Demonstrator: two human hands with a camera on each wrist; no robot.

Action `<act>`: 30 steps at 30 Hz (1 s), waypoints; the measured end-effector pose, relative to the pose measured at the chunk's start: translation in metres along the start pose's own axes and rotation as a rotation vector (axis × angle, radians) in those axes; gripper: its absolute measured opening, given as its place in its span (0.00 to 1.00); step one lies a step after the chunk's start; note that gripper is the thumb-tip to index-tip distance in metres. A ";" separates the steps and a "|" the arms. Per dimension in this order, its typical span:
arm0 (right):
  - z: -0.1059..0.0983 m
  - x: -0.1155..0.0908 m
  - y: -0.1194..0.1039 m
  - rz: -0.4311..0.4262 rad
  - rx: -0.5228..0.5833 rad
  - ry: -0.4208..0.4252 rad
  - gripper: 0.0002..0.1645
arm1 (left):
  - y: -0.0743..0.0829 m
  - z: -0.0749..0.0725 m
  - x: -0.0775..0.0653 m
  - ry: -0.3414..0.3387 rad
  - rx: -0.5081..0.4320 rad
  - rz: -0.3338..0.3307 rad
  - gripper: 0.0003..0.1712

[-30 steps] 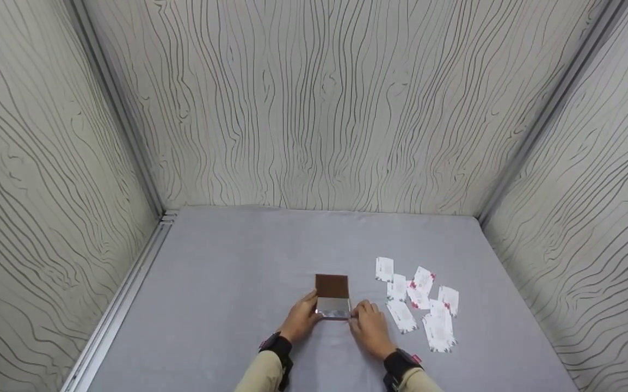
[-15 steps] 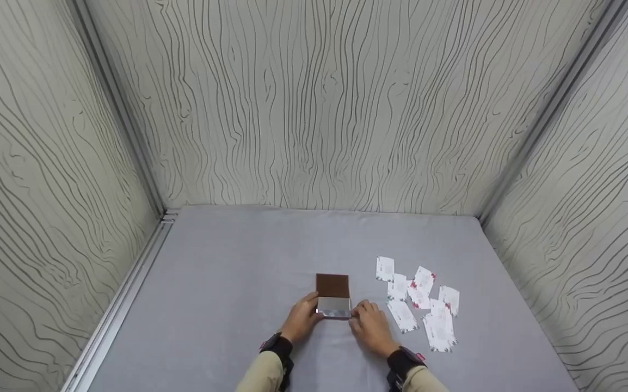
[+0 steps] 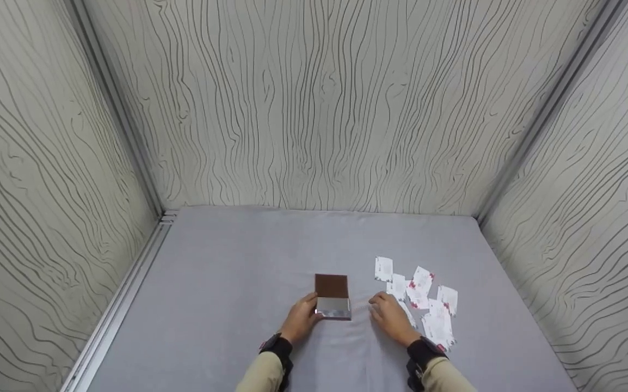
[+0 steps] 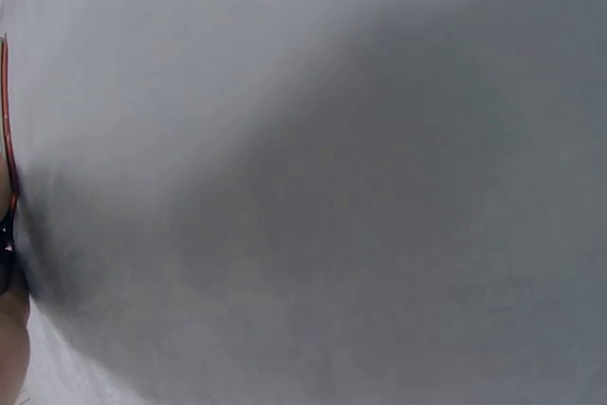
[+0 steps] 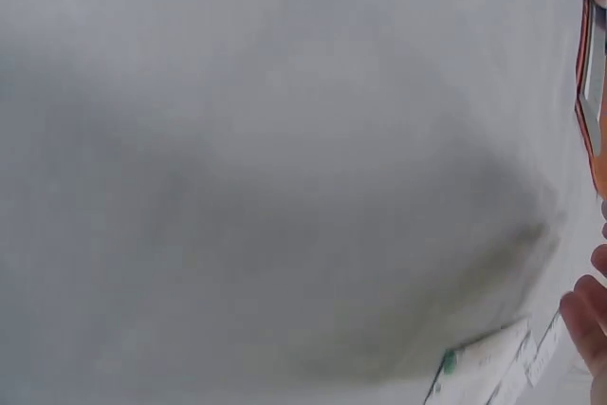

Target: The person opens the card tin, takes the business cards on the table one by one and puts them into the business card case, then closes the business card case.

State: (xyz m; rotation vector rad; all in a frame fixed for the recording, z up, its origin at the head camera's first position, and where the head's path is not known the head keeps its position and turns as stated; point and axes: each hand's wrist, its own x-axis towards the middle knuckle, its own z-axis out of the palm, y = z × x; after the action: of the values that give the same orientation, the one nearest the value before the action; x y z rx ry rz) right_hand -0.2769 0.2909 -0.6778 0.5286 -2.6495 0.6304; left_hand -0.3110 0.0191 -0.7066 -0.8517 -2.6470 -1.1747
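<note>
A small brown card case (image 3: 331,286), its flap folded back, lies on the grey cloth in the head view. Its lower half is silvery and shiny. My left hand (image 3: 299,320) holds the case's left edge between thumb and fingers. Only the case's reddish-brown edge (image 4: 7,111) and part of that hand show in the left wrist view. To the right of the case, apart from it, is my right hand (image 3: 390,318), its fingers loosely bent with nothing in them. It partly covers a white card (image 3: 407,311). The right wrist view catches its fingertips (image 5: 583,315) at the edge.
Several white printed cards (image 3: 422,283), some with red or dark corner decoration, lie scattered and overlapping on the right of the cloth-covered table (image 3: 238,261). Wood-grain patterned panels (image 3: 325,109) enclose the back and both sides. A metal rail (image 3: 118,305) runs along the left edge.
My right hand has let go of the case's right edge and moved right, toward the cards. The left hand and the case have stayed in place.
</note>
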 end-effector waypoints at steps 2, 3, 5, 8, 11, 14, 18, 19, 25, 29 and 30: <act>-0.004 -0.001 0.005 0.006 -0.021 0.009 0.06 | -0.001 0.001 0.000 -0.002 0.013 0.002 0.22; -0.005 -0.002 0.007 0.013 -0.035 0.013 0.06 | -0.002 0.001 0.000 -0.002 0.019 0.003 0.22; -0.007 -0.004 0.012 0.038 -0.062 0.021 0.10 | -0.002 0.001 0.000 -0.006 0.023 -0.002 0.22; -0.010 -0.008 0.019 0.096 -0.113 0.033 0.16 | -0.002 0.002 0.000 -0.007 0.027 -0.003 0.22; -0.012 -0.011 0.024 0.151 -0.168 0.037 0.21 | -0.002 0.002 0.000 -0.006 0.028 -0.005 0.23; -0.014 -0.016 0.028 0.201 -0.196 0.023 0.23 | -0.001 0.001 0.001 -0.002 0.028 -0.008 0.23; -0.018 -0.020 0.030 0.277 -0.186 -0.020 0.26 | -0.002 0.002 0.001 0.000 0.021 -0.018 0.22; -0.018 -0.021 0.031 0.291 -0.182 -0.032 0.27 | -0.002 0.003 0.001 -0.001 0.018 -0.023 0.23; -0.019 -0.023 0.036 0.373 -0.164 -0.079 0.29 | -0.005 0.005 0.001 0.006 0.024 -0.019 0.24; -0.021 -0.022 0.038 0.399 -0.192 -0.111 0.30 | -0.006 0.005 0.001 0.017 0.030 -0.003 0.23; -0.021 -0.022 0.039 0.399 -0.201 -0.119 0.30 | -0.006 0.005 0.000 0.014 0.028 -0.004 0.24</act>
State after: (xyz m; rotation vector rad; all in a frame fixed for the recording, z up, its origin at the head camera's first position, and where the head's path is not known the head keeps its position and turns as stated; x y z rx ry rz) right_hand -0.2692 0.3391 -0.6831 -0.0247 -2.9145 0.4406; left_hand -0.3142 0.0195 -0.7139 -0.8303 -2.6485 -1.1379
